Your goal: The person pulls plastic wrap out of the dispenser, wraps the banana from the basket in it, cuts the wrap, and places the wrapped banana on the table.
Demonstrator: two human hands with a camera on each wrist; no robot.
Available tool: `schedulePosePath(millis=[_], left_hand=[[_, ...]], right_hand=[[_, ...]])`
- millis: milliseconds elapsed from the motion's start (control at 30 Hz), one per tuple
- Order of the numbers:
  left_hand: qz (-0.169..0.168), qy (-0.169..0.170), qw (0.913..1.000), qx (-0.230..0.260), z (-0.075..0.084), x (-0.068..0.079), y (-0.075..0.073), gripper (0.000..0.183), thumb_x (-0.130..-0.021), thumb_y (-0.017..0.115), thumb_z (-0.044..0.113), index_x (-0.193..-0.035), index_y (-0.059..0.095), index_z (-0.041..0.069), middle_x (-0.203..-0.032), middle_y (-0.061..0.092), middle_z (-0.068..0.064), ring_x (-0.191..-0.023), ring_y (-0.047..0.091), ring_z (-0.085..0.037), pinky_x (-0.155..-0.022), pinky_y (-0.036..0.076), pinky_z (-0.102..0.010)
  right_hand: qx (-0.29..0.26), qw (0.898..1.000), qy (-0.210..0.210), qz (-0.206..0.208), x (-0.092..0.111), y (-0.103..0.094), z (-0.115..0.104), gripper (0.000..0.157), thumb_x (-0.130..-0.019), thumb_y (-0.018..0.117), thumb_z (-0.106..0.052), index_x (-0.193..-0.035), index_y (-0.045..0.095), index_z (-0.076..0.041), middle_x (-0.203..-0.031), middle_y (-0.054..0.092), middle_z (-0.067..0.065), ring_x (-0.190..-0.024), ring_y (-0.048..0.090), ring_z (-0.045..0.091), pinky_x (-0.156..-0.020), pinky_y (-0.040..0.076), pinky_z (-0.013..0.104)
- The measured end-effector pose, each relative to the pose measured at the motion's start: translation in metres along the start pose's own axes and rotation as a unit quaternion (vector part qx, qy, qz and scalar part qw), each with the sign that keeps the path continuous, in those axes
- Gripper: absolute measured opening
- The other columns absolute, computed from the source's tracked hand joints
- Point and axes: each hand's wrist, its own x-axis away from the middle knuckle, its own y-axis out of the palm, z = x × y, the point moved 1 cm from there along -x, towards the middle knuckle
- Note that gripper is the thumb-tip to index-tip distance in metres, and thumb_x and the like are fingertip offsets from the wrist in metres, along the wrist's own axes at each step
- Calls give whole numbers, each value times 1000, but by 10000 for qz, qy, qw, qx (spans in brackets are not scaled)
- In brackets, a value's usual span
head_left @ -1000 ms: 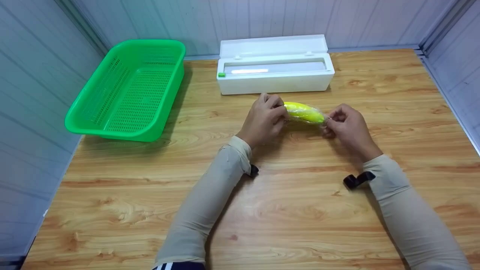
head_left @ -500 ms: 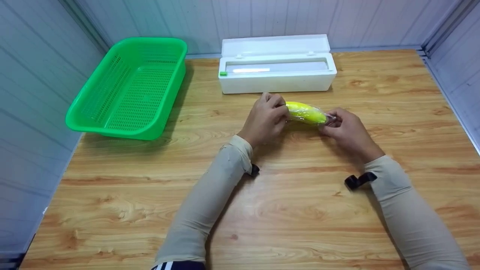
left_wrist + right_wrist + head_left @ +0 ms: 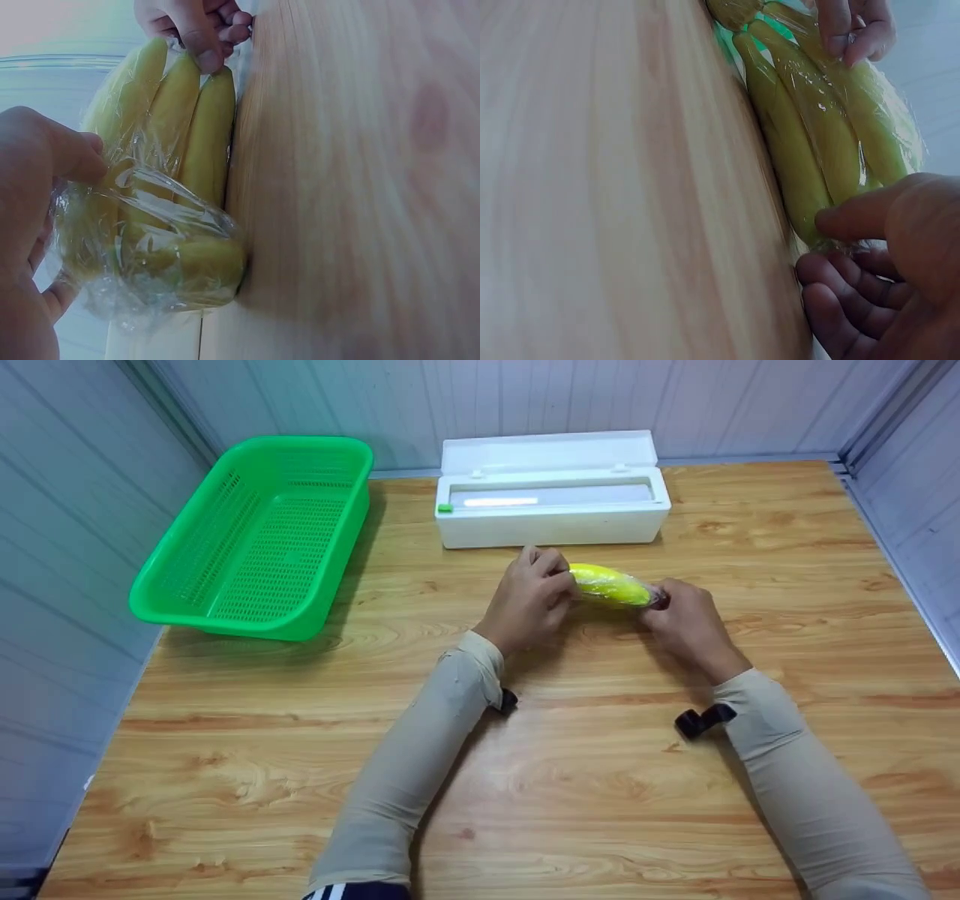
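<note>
A bunch of bananas [image 3: 611, 585] wrapped in clear cling film [image 3: 172, 199] stands on edge on the table between the two hands. My left hand [image 3: 526, 598] grips the wrapped bunch near its stem end, thumb on one side in the left wrist view. At the tips, my right hand [image 3: 688, 622] pinches the film, its thumb against a banana end and its fingers curled below in the right wrist view. Several bananas lie side by side under the creased film. In the head view the left hand hides the stem end.
Behind the hands stands a white cling film dispenser box [image 3: 555, 529], lid raised, with a green slider at its left end. A green perforated basket [image 3: 330, 585] sits at the back left. Panelled walls border the wooden table [image 3: 525, 810] at the back and sides.
My right hand has shifted slightly, its fingers working the film at the banana tips and closing further round it. The left hand keeps its hold in place.
</note>
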Motion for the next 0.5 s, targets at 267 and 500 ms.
schedulePosePath(millis=[267, 500], left_hand=[[-101, -68, 9999, -27, 1, 0, 0, 10, -86, 59, 26, -78, 65, 25, -93, 49, 7, -86, 40, -14, -76, 33, -29], [-129, -46, 9999, -102, 0, 0, -1, 9, -85, 59, 27, -80, 65, 24, -93, 48, 7, -86, 40, -15, -76, 33, -29]], right_hand=[[-71, 9999, 98, 118, 2, 2, 1, 15, -76, 59, -7, -89, 65, -1, -88, 63, 14, -78, 52, 24, -69, 42, 39], [-1116, 9909, 527, -528, 3, 0, 3, 16, -81, 63, -13, -93, 67, -2, -82, 65, 10, -68, 57, 18, -59, 48, 30]])
